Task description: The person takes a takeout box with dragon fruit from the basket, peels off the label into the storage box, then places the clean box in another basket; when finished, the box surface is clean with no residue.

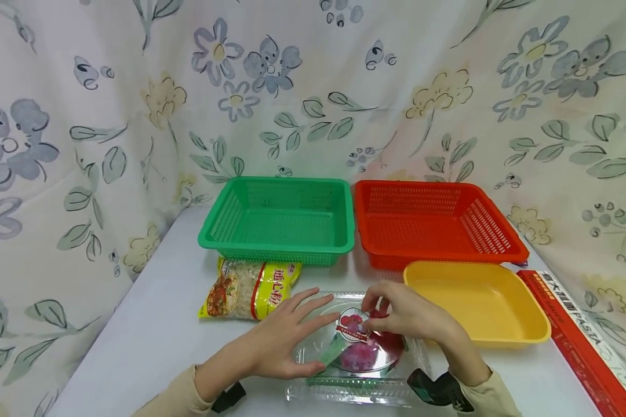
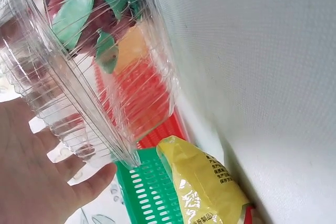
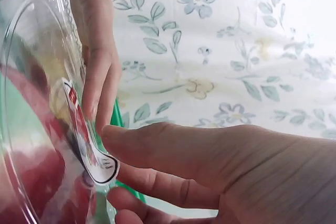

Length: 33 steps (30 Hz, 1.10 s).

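A clear plastic clamshell box lies on the table, with dark red fruit-like pieces and green leaves inside. On its lid is a round white and red sticker. In the right wrist view the sticker stands partly up from the lid, its end curled. My right hand pinches that end between thumb and fingers. My left hand has its fingers spread over the left side of the lid. Seen from the left wrist, the left fingers lie along the ribbed side of the box.
Behind stand a green basket and a red basket. A yellow tray is right of the box, beside a long red pasta box. A yellow bag of pasta lies left, in front of the green basket.
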Each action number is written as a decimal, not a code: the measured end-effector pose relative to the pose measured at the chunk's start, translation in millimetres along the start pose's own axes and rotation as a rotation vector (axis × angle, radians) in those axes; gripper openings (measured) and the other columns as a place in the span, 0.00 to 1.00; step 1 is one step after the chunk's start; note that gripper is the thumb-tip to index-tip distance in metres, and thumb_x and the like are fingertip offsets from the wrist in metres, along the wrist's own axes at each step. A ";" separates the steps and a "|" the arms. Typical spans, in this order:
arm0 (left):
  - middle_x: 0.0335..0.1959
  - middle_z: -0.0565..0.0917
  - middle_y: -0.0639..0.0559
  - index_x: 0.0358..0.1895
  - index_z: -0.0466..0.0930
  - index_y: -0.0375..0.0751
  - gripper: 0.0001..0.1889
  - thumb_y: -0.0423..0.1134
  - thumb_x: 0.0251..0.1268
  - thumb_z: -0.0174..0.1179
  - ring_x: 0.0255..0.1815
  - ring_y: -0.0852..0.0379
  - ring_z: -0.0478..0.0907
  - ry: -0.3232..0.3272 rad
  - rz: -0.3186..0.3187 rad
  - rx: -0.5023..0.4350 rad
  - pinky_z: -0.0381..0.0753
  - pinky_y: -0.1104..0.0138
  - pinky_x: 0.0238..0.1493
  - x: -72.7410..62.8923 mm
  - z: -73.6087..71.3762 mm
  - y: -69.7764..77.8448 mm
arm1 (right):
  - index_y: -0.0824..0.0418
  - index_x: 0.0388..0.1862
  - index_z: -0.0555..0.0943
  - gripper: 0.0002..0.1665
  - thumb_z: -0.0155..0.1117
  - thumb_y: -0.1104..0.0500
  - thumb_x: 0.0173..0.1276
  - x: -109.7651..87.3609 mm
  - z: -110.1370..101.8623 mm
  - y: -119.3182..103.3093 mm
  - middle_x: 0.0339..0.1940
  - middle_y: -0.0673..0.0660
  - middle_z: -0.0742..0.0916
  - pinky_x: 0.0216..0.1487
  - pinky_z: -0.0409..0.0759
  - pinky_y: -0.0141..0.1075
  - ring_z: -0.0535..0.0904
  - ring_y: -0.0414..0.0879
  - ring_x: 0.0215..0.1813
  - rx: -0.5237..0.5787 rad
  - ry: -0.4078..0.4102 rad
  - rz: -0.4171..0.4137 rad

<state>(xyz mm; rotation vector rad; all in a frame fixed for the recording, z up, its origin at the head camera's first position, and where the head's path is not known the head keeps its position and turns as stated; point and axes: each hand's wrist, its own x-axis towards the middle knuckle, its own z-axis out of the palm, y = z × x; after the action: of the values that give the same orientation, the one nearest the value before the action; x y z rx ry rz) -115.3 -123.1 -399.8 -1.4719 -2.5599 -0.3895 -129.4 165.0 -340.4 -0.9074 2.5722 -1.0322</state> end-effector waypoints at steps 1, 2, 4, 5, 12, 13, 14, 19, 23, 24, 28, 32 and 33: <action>0.80 0.51 0.55 0.78 0.55 0.58 0.40 0.69 0.65 0.49 0.79 0.46 0.46 0.001 0.001 0.001 0.61 0.41 0.69 0.0 0.0 0.0 | 0.56 0.34 0.81 0.09 0.75 0.57 0.59 1.3 0.9 1.2 0.30 0.46 0.82 0.35 0.81 0.33 0.78 0.40 0.32 0.021 -0.008 -0.005; 0.80 0.52 0.55 0.78 0.56 0.58 0.40 0.69 0.65 0.49 0.79 0.46 0.47 0.007 0.005 0.005 0.62 0.42 0.69 0.2 0.1 -0.1 | 0.56 0.33 0.81 0.08 0.74 0.59 0.60 2.3 1.7 2.2 0.29 0.45 0.82 0.35 0.81 0.33 0.78 0.39 0.32 0.039 -0.016 -0.012; 0.79 0.53 0.54 0.78 0.56 0.57 0.40 0.69 0.65 0.50 0.79 0.47 0.46 0.010 0.009 0.004 0.61 0.42 0.69 0.2 0.1 -0.1 | 0.56 0.33 0.81 0.06 0.71 0.63 0.61 3.8 2.7 3.5 0.28 0.45 0.81 0.34 0.81 0.34 0.77 0.38 0.31 0.064 -0.025 -0.026; 0.79 0.53 0.54 0.78 0.56 0.57 0.40 0.69 0.66 0.50 0.79 0.47 0.46 0.010 0.009 0.000 0.61 0.43 0.70 0.3 -0.1 -0.1 | 0.57 0.33 0.81 0.06 0.70 0.65 0.62 4.3 2.7 3.9 0.27 0.45 0.81 0.34 0.81 0.34 0.77 0.38 0.30 0.072 -0.023 -0.032; 0.80 0.52 0.59 0.78 0.56 0.57 0.40 0.68 0.66 0.51 0.80 0.48 0.45 0.011 0.016 -0.017 0.58 0.45 0.72 1.1 0.6 -0.4 | 0.61 0.33 0.82 0.08 0.64 0.73 0.59 4.6 2.0 4.9 0.25 0.46 0.81 0.32 0.81 0.33 0.76 0.38 0.28 0.121 0.001 -0.045; 0.80 0.51 0.60 0.78 0.56 0.57 0.40 0.68 0.66 0.51 0.80 0.49 0.45 0.010 0.016 -0.015 0.58 0.45 0.72 1.0 0.8 -0.7 | 0.61 0.33 0.82 0.09 0.64 0.73 0.59 4.7 2.4 4.8 0.24 0.46 0.81 0.31 0.80 0.33 0.76 0.38 0.27 0.121 0.005 -0.047; 0.80 0.51 0.60 0.78 0.56 0.57 0.40 0.68 0.66 0.51 0.80 0.49 0.45 0.010 0.018 -0.015 0.58 0.46 0.72 0.8 1.0 -0.8 | 0.60 0.33 0.82 0.09 0.64 0.73 0.58 5.0 3.0 4.3 0.24 0.46 0.81 0.31 0.80 0.32 0.76 0.38 0.27 0.119 0.008 -0.048; 0.80 0.50 0.61 0.78 0.55 0.58 0.40 0.67 0.66 0.52 0.80 0.50 0.44 -0.002 0.017 -0.026 0.57 0.47 0.73 1.1 0.3 -0.6 | 0.58 0.31 0.82 0.09 0.66 0.72 0.57 5.9 4.8 2.5 0.23 0.44 0.81 0.28 0.76 0.30 0.75 0.37 0.27 0.114 0.027 -0.051; 0.80 0.51 0.59 0.78 0.55 0.57 0.40 0.67 0.66 0.52 0.80 0.49 0.45 -0.003 0.023 -0.015 0.58 0.47 0.72 1.6 0.0 -0.2 | 0.58 0.31 0.82 0.10 0.66 0.73 0.57 6.4 5.0 2.8 0.23 0.44 0.81 0.29 0.76 0.29 0.75 0.37 0.27 0.148 0.023 -0.082; 0.80 0.51 0.59 0.78 0.55 0.57 0.40 0.67 0.66 0.51 0.79 0.48 0.46 -0.003 0.023 -0.009 0.59 0.47 0.72 1.4 0.0 -0.2 | 0.59 0.31 0.83 0.10 0.65 0.73 0.57 6.8 5.2 3.2 0.24 0.44 0.81 0.29 0.75 0.28 0.74 0.37 0.27 0.162 0.017 -0.094; 0.79 0.53 0.58 0.78 0.54 0.57 0.40 0.68 0.67 0.50 0.79 0.47 0.47 -0.003 0.020 0.003 0.61 0.46 0.71 0.3 -0.6 -0.1 | 0.60 0.32 0.83 0.09 0.65 0.73 0.59 8.9 5.7 4.6 0.24 0.45 0.81 0.27 0.72 0.27 0.72 0.36 0.25 0.222 -0.005 -0.146; 0.79 0.53 0.57 0.78 0.54 0.56 0.41 0.67 0.66 0.50 0.79 0.47 0.46 -0.003 0.020 -0.002 0.59 0.47 0.72 0.3 -0.5 -0.2 | 0.61 0.33 0.83 0.09 0.65 0.73 0.59 9.1 4.7 4.3 0.25 0.47 0.82 0.27 0.72 0.27 0.73 0.37 0.25 0.256 -0.011 -0.156; 0.79 0.53 0.57 0.78 0.54 0.56 0.41 0.67 0.66 0.51 0.79 0.48 0.47 -0.003 0.021 -0.003 0.59 0.48 0.72 0.3 -0.3 -0.3 | 0.61 0.33 0.83 0.09 0.65 0.73 0.59 8.9 4.3 4.1 0.25 0.47 0.82 0.27 0.73 0.27 0.73 0.37 0.26 0.257 -0.009 -0.154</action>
<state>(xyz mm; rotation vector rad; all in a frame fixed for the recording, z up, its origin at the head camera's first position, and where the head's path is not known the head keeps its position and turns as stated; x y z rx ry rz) -115.7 -123.1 -399.5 -1.5004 -2.5451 -0.3893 -136.5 159.5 -346.1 -1.0476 2.3196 -1.3593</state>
